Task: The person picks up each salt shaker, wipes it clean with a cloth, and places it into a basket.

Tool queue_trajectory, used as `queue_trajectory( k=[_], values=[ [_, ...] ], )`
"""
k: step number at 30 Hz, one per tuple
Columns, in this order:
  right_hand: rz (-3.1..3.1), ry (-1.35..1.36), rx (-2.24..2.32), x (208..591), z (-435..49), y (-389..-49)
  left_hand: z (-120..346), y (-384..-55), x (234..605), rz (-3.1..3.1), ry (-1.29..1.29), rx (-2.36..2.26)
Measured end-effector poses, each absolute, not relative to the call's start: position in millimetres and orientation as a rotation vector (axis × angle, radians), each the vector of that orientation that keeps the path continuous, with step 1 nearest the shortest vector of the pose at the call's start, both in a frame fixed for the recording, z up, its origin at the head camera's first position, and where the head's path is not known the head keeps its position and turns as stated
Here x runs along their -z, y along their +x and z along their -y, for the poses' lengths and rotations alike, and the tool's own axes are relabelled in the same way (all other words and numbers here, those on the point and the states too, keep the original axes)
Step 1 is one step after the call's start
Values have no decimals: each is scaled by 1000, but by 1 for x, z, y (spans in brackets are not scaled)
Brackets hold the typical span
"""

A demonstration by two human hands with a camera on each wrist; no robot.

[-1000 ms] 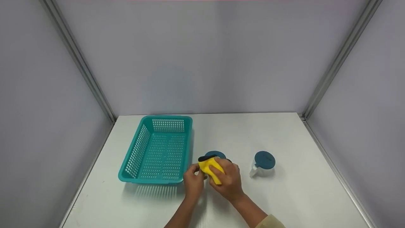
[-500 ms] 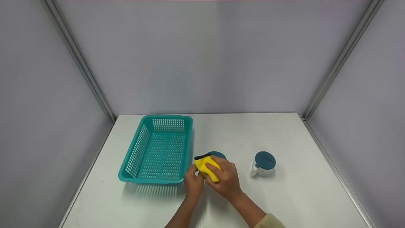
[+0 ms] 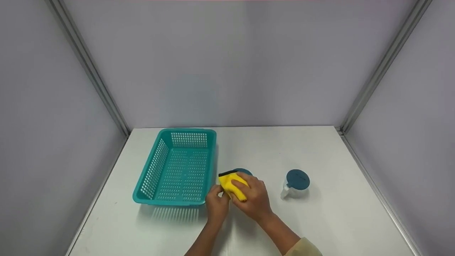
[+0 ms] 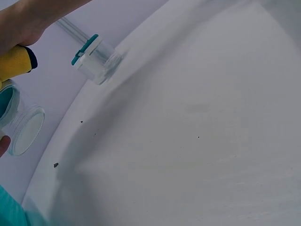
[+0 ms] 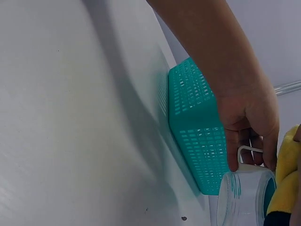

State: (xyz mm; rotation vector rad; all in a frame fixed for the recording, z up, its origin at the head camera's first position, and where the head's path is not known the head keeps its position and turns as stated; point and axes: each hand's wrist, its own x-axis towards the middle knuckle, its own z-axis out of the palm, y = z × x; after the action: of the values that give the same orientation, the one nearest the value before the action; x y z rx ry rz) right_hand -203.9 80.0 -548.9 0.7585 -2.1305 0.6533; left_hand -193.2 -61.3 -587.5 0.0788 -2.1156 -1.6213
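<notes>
Left hand (image 3: 217,206) grips the white handle (image 5: 247,167) of a clear jar (image 5: 244,202), fingers curled in. Jar is held up off the table (image 3: 337,213), near the middle, just right of the basket; in the head view the hands and cloth hide most of it. Right hand (image 3: 255,199) holds a bunched yellow cloth (image 3: 231,185) with a dark edge, fingers bent over it, at the jar's top end. Part of a blue lid (image 3: 243,171) shows just far of the cloth. Hands are close together; whether they touch, can't tell.

Teal basket (image 3: 167,203) with mesh sides sits on the left of the table, its near right corner beside the left hand. Second jar (image 3: 296,194) stands upright on the right, well apart from both hands, blue cover (image 3: 298,179) on top, handle pointing near-left. Light sleeve (image 3: 304,248) on the right arm. Grey wall (image 3: 202,64) at the far side, a few dark specks (image 4: 56,165) on the white table.
</notes>
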Motion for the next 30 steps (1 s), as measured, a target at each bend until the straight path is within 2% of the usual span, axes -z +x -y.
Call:
queue_trajectory(
  k=[30],
  values=[
    [2220,678,-677,538,-86,-209,61,-192,590,2073,59,1689]
  ],
)
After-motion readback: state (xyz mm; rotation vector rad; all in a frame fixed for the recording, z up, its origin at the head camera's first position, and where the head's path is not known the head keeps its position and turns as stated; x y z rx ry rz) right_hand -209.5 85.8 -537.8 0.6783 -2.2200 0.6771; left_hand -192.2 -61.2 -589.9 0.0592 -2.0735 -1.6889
